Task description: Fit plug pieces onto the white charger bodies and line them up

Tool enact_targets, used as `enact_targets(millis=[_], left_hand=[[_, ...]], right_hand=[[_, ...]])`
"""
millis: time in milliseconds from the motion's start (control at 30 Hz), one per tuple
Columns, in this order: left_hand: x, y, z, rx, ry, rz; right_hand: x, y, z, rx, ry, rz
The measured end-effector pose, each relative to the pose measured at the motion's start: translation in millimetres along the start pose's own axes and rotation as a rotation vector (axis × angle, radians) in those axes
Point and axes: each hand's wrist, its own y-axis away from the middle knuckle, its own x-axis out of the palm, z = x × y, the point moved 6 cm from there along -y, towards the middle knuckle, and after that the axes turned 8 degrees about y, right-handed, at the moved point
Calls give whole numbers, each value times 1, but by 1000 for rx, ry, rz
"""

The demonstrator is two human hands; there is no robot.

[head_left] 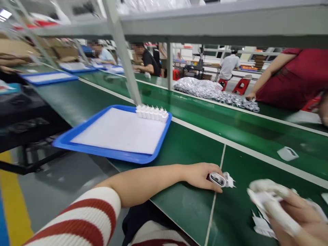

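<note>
My left hand (198,175) rests low over the green work surface (187,208), its fingers closed round a white plastic charger housing (217,179). The open end of that housing points right and shows dark parts inside. Touching or just beside it is a white plug piece with pins (229,180). My right hand (294,212), blurred, is at the lower right with white coverings on its fingers. Thumb and fingers are pinched together there; a whitish thing between them is too smeared to name. Under that hand lies another white pinned plug piece (262,225).
A blue tray (143,158) with a white sheet (123,131) carries a row of several white plugs (152,113). One white housing (287,153) lies on the far strip. A metal post (125,51) rises behind the tray. A person in red (294,78) reaches toward silvery parts (205,90).
</note>
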Motion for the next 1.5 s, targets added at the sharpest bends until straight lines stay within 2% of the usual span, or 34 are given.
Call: enact_targets(millis=[100,167,333,467,633,767,1000,1167,1333,1500], left_hand=[[15,2,-9,35,-73,-23],[14,5,-9,23,-88,-64],[8,13,4,-24,-63,1],[11,13,6,-21,-57,1],[18,13,7,-26,-42,-82],[20,14,9,-24,-32,-62],[17,13,7,-3,-11,-84],[17,14,5,-9,-44,-49],[19,16,5,-14,-70,-56],[22,15,4,-24,-87,-56]], right_hand=[[11,2,5,10,-29,-59],[17,2,6,-34,-3,-81],[26,7,7,-85,238,-59],[33,12,15,-172,334,-69],[46,18,23,-325,379,-26],[54,20,27,-408,449,-8],[63,15,30,-459,491,112],[65,15,35,-531,690,15],[67,15,39,-535,847,-56],[65,16,39,-530,854,-89]])
